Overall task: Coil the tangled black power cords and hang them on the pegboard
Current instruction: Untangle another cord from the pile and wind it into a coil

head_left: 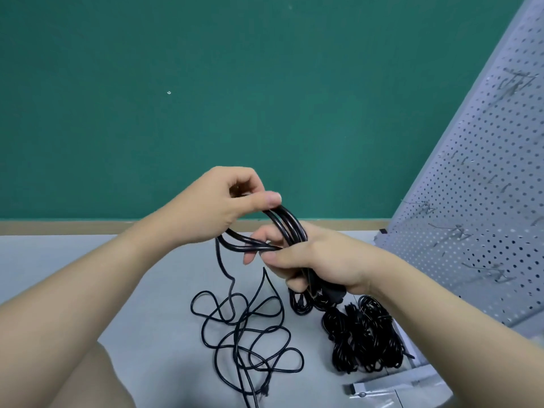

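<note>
A black power cord (pixel 290 226) is looped in several turns between my two hands, above the floor. My left hand (pixel 217 206) pinches the top of the loops between thumb and fingers. My right hand (pixel 318 260) grips the lower side of the coil and the cord's plug end against the palm. The loose rest of the cord (pixel 250 328) hangs down and lies tangled on the grey floor. A pile of more black cords (pixel 362 340) lies to the right, below my right wrist. The grey pegboard (pixel 482 216) with metal hooks leans at the right.
A green wall (pixel 235 98) with a tan baseboard stands ahead. The grey floor (pixel 59 260) spreads to the left. My knee shows at the lower left. The pegboard's base frame and a small white part lie at the lower right.
</note>
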